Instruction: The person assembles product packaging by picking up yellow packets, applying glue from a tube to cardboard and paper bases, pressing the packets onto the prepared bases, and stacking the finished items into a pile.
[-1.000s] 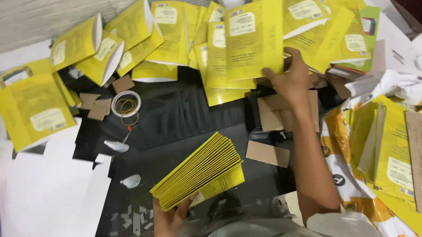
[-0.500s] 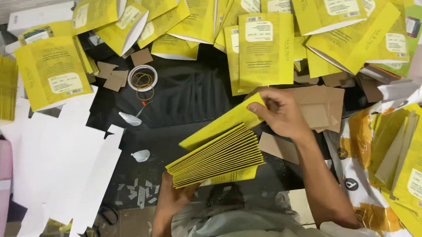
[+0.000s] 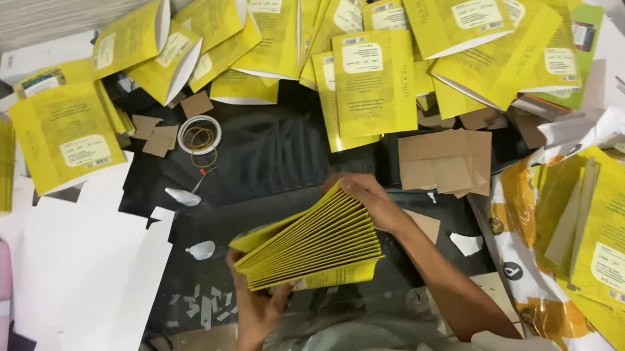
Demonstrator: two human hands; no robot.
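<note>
Together our left hand (image 3: 258,305) and right hand (image 3: 369,198) clasp one fanned stack of yellow folders (image 3: 311,245), its count unclear.

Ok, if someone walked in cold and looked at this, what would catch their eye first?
Probably the fanned stack of yellow packets at the centre, propped from below by the left hand, the right hand on its top edge. Next, the loose yellow packets heaped across the top of the black table, and white paper sheets at the left.
</note>
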